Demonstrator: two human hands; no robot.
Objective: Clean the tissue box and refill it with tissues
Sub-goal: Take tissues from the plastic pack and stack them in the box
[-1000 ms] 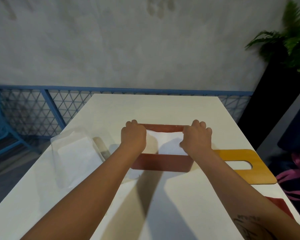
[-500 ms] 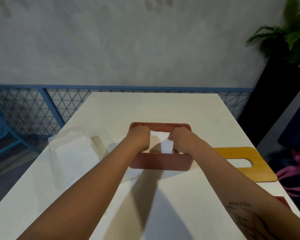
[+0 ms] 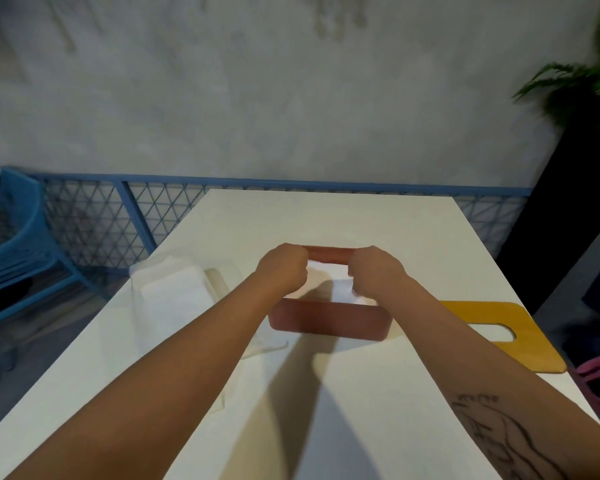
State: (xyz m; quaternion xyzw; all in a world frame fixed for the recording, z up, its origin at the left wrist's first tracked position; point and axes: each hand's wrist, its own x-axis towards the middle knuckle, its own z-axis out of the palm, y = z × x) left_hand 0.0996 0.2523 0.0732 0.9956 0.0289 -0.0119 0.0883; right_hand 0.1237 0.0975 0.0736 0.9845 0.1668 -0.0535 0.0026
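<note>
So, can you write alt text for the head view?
A person's left hand and right hand grip white tissues inside an open reddish tissue box on a white table; a yellow slotted lid lies beside it.

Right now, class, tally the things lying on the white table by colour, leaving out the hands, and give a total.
Red-brown: 1, tissue box
Yellow: 1, slotted lid
White: 2, tissues in the box, plastic-wrapped pack
Total: 4

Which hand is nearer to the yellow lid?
Right. The right hand is at the box's right end, nearest the lid; the left hand is at its left end.
</note>
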